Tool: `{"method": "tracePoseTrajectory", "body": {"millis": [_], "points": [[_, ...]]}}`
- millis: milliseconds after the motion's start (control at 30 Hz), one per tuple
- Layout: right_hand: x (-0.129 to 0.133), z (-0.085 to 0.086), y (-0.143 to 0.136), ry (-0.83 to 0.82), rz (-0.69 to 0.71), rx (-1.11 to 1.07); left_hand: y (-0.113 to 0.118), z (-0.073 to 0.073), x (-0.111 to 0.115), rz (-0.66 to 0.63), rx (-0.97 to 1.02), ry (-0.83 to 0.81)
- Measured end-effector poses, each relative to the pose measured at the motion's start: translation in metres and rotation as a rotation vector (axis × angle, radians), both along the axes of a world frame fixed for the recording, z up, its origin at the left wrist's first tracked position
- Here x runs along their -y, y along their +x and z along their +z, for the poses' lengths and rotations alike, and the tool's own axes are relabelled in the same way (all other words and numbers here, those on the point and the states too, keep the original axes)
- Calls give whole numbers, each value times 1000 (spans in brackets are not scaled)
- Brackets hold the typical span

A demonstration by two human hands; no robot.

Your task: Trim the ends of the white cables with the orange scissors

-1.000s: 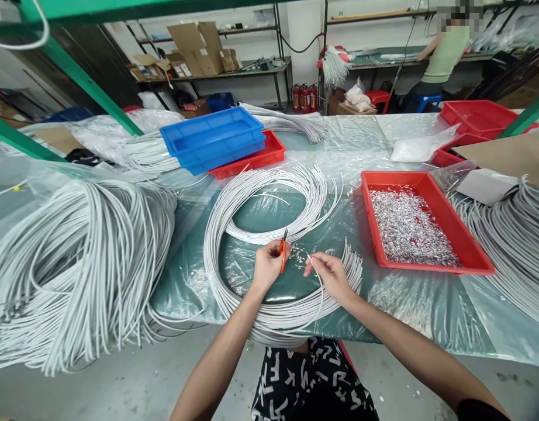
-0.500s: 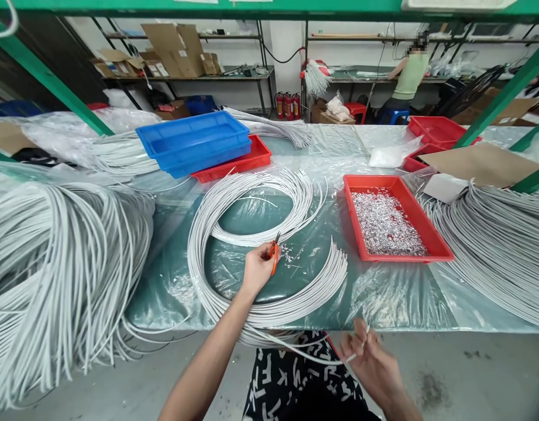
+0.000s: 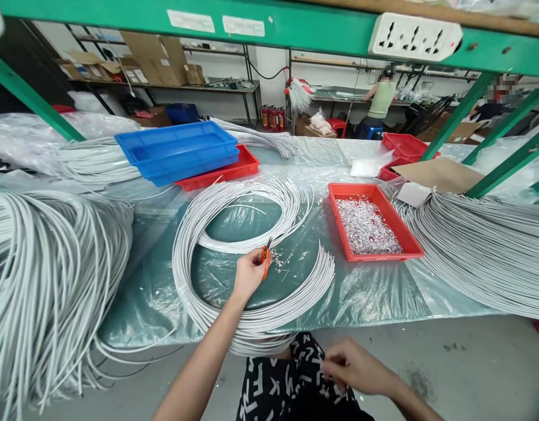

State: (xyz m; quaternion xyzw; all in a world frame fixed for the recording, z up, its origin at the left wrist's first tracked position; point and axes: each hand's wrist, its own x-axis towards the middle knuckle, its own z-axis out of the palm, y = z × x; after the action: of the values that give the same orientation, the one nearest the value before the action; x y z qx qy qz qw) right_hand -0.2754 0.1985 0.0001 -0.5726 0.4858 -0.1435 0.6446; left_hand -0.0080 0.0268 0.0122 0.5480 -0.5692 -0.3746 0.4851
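My left hand (image 3: pixel 251 270) is closed on a pair of orange-handled snips (image 3: pixel 266 261), dark tips pointing up and away. Below them lies a small scatter of clippings (image 3: pixel 278 261). A large coil of white cables (image 3: pixel 184 257) curves around my left forearm, its cut ends fanned out toward the right. Behind it, a second loop of the same cable (image 3: pixel 234 244) overlaps on the table. My right hand (image 3: pixel 346 365) is over my lap, below the table edge, fingers curled and blurred; no cable can be made out in it.
A red tray of small metallic pieces (image 3: pixel 421 252) stands to the right. Grey-white cable bundles (image 3: pixel 54 280) hang at the left, with more cables (image 3: pixel 480 251) at the right. A blue tray (image 3: pixel 177 149) rests on a red one (image 3: pixel 247 166). A green frame (image 3: pixel 304 38) spans overhead. Co-workers sit behind.
My right hand has moved left toward my lap, and the cable strand it held no longer shows. My left hand keeps the snips in place. The view has tilted up and shifted right.
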Motion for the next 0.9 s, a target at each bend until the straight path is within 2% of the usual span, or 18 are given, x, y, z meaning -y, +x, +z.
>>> {"method": "tracePoseTrajectory", "body": {"millis": [67, 133, 167, 200, 267, 367, 433, 700, 900], "points": [[28, 26, -7, -330, -72, -98, 1, 0, 0, 7, 1, -3], [58, 35, -15, -580, -276, -254, 2, -1, 0, 16, 2, -8], [72, 34, -18, -706, -370, -372, 3, -2, 1, 19, 3, -12], [83, 31, -22, -798, -399, -458, 4, -4, 1, 21, 5, -16], [98, 20, -26, -894, -389, -575, 5, -6, 3, 19, 8, -21], [102, 8, -27, -934, -344, -651, 5, -8, 4, 13, 11, -26], [100, 6, -26, -941, -343, -650, 5, -9, 5, 7, 11, -27], [85, 14, -16, -764, -471, -402, 5, -10, 4, 0, 22, -35], [85, 20, -6, -727, -482, -265, 3, -7, 4, -1, 42, -43]]}}
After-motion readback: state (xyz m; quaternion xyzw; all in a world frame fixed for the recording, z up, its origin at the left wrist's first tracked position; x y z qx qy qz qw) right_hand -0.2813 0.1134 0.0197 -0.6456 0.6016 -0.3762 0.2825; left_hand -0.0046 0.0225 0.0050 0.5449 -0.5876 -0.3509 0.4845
